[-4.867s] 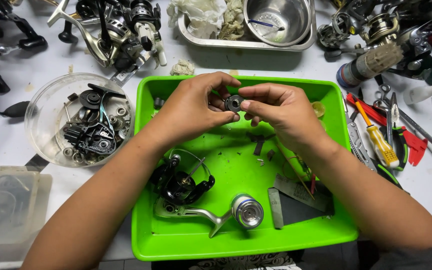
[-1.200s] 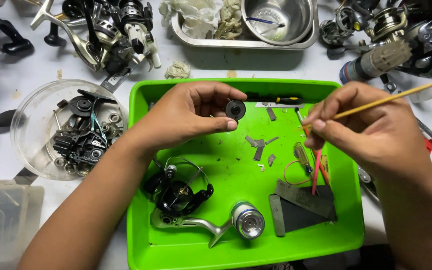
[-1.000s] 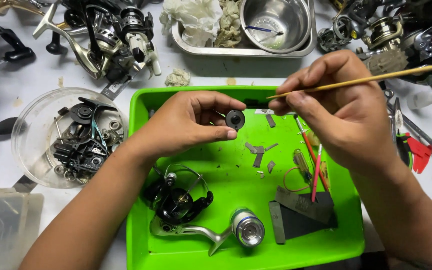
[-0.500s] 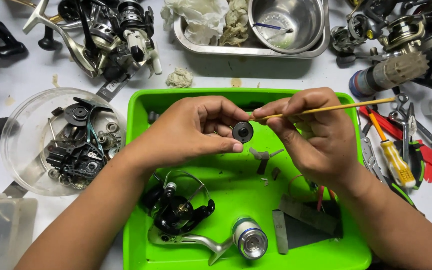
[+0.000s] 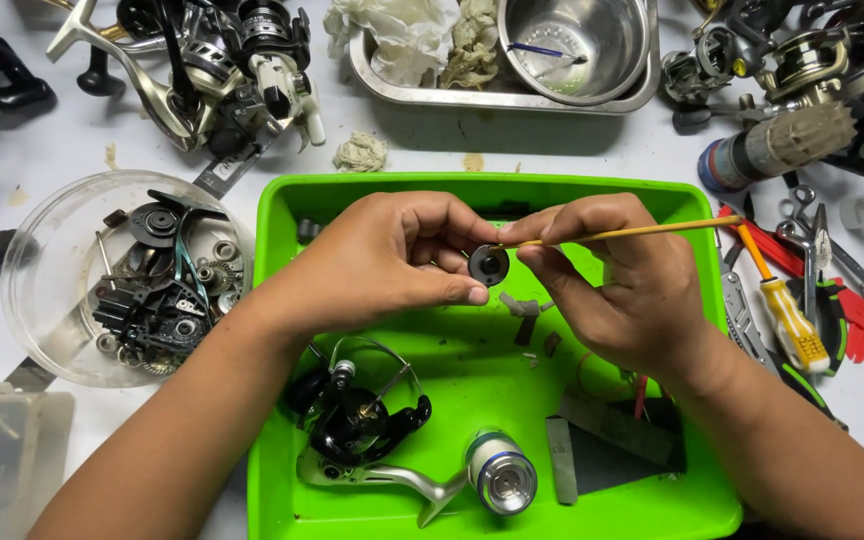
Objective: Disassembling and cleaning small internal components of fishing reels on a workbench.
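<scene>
- Green plastic tray [image 5: 282, 300] fills the centre of the frame; we work over its upper half.
- Clear round tub [image 5: 42, 280] at middle left holds loose black reel parts and small gears; a frosted lidded box sits at lower left, contents unreadable.
- Steel pan [image 5: 512, 98] at top centre carries a steel bowl [image 5: 577, 40] and crumpled rags.
- Stripped spinning reel body [image 5: 357, 420] with its silver handle lies in the tray's lower left, a blue-ringed spool [image 5: 500, 480] just beside it.
- Left hand [image 5: 382, 260] is curled tight, thumb and fingers pinching a small round black reel part [image 5: 489, 264], held just above the tray's upper centre.
- Right hand [image 5: 622, 280] is closed in a pen grip on a thin wooden stick [image 5: 632, 232]; its tip meets the part's centre hole.
- Step in hand, as we judge it: working the stick tip into the part's bore, cleaning or greasing, we cannot tell which. The next move likely calls for steady rotation of the part and light pressure.
- Yellow-handled screwdriver [image 5: 787, 320] and red-handled pliers lie right of the tray.
- Packages and labels: a cylinder with a blue end and tan wrap at upper right; no legible sign seen.
</scene>
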